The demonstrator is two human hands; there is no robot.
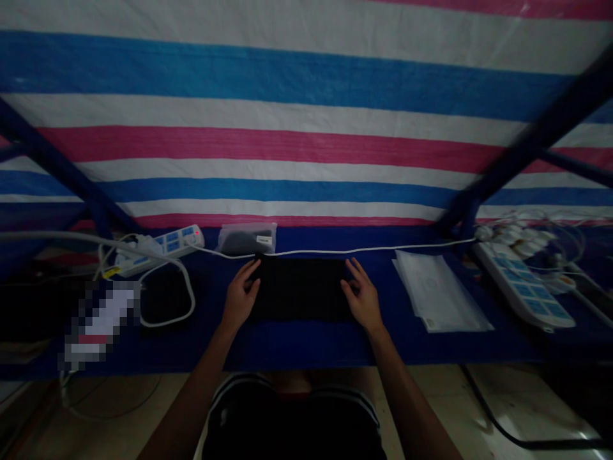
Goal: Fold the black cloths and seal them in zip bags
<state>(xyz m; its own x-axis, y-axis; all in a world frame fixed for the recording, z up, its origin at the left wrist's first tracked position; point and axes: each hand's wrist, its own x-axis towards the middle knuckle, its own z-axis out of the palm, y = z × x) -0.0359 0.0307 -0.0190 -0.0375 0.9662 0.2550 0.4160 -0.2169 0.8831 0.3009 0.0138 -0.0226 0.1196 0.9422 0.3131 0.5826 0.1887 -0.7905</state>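
Observation:
A flat, dark rectangular piece, perhaps folded black fabric, lies on the blue surface in front of me. At its left edge rests my left hand, fingers apart and fingertips by the upper left corner. My right hand is at the opposite edge, its fingers also spread and the thumb touching or close to the side. Neither hand wraps around the piece. Just behind it, a white cable runs across. A clear plastic pouch with a dark item inside sits beyond my left hand.
Clear plastic bags lie to the right, beside a power strip with tangled white cables. Another power strip with a red light is at back left. Dark blue frame bars slope on both sides before a striped sheet.

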